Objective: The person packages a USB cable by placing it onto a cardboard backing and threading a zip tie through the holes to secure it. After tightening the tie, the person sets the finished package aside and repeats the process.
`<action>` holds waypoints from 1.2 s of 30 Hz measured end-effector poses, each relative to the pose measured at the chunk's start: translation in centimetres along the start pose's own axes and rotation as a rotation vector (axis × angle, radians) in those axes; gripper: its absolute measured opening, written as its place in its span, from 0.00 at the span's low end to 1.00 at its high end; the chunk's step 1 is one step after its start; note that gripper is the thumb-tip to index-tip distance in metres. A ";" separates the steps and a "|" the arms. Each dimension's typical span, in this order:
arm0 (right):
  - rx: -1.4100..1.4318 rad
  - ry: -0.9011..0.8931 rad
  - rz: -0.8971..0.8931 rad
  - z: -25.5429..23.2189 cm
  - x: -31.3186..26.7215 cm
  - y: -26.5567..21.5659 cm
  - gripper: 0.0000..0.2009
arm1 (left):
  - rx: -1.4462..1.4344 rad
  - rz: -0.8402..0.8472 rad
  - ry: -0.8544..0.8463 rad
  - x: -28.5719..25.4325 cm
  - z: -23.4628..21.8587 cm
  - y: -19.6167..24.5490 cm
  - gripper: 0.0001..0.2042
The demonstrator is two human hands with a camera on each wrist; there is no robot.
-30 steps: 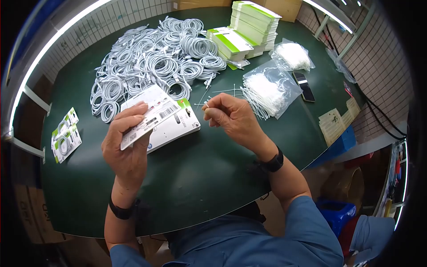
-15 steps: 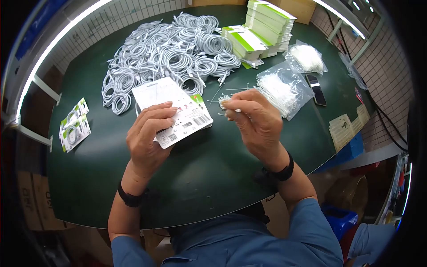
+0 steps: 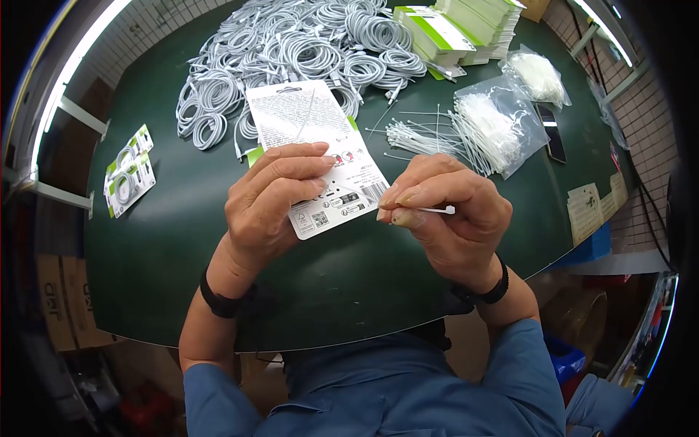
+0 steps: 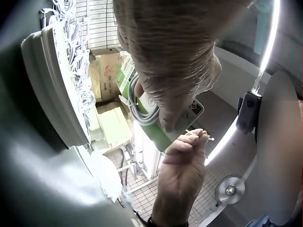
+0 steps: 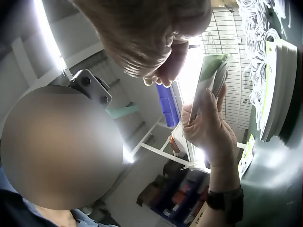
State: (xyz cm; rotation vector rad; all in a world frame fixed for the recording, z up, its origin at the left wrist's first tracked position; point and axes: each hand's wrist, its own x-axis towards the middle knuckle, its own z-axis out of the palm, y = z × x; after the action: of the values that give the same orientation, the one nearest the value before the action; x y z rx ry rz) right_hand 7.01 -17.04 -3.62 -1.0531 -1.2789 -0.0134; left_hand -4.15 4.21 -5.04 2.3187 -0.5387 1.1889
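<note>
My left hand (image 3: 273,193) grips a printed packaging card (image 3: 317,120), its text side facing up in the head view. On the card's other side, a grey coiled cable (image 4: 142,111) lies under the fingers against the green and white print, as the left wrist view shows. My right hand (image 3: 462,218) pinches a white cable tie (image 3: 438,210) between thumb and fingers, right at the card's lower right corner. The small head of the tie sticks out to the right. More packaging cards (image 4: 54,90) lie stacked on the table below the held one, mostly hidden in the head view.
A heap of coiled grey cables (image 3: 306,54) covers the back of the green table (image 3: 167,269). Loose cable ties (image 3: 419,135) spill from a plastic bag (image 3: 535,120). Card stacks (image 3: 429,33), a phone (image 3: 551,135) and carded cables (image 3: 129,175) lie around.
My right hand has come back from the loose cable ties to the card's corner, with a tie pinched in it. The left hand has turned the card flatter toward the head camera, which has shifted.
</note>
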 end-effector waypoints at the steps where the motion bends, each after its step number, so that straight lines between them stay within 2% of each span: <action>1: 0.000 0.002 0.000 0.0 0.0 0.0 0.11 | 0.004 0.006 0.005 0.0 0.0 0.0 0.16; 9: -0.047 -0.016 0.019 0.1 -0.2 0.3 0.11 | 0.013 0.018 0.002 0.2 -0.1 0.3 0.16; 13: -0.018 0.031 0.128 0.3 -0.4 0.3 0.11 | 0.008 0.014 0.006 0.4 -0.1 0.7 0.16; 17: -0.112 -0.074 0.044 -0.2 0.4 0.5 0.12 | -0.013 0.008 0.017 0.7 0.0 1.4 0.16; 21: -0.189 -0.169 0.033 -1.1 1.1 -0.1 0.11 | 0.044 0.036 0.018 1.0 -0.3 2.7 0.13; 22: -0.164 -0.167 0.076 -1.0 1.1 -0.3 0.11 | 0.044 0.040 0.026 1.1 -0.5 3.1 0.13; 25: -0.121 -0.165 0.160 -1.2 1.4 -1.0 0.11 | 0.301 0.133 -0.060 1.4 -1.6 4.8 0.11; 29: -0.028 -0.230 0.248 -1.8 2.3 -2.1 0.11 | 0.471 0.141 -0.135 2.6 -2.9 8.0 0.09; 32: 0.137 -0.267 0.363 -1.8 2.7 -3.1 0.10 | 0.325 0.159 -0.077 3.2 -2.5 8.0 0.09; 34: 0.168 -0.263 0.368 -1.8 2.7 -3.2 0.10 | 0.252 0.168 -0.051 3.3 -2.2 8.0 0.09; 36: 0.241 -0.259 0.387 -1.7 2.7 -3.2 0.09 | 0.096 0.086 -0.019 2.4 -1.5 8.0 0.08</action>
State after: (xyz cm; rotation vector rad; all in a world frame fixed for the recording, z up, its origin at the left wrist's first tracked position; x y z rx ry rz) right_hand 7.56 -18.49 0.60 -1.0994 -1.2494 0.5731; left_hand -8.13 -1.67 -0.41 2.4108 -0.6061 1.2588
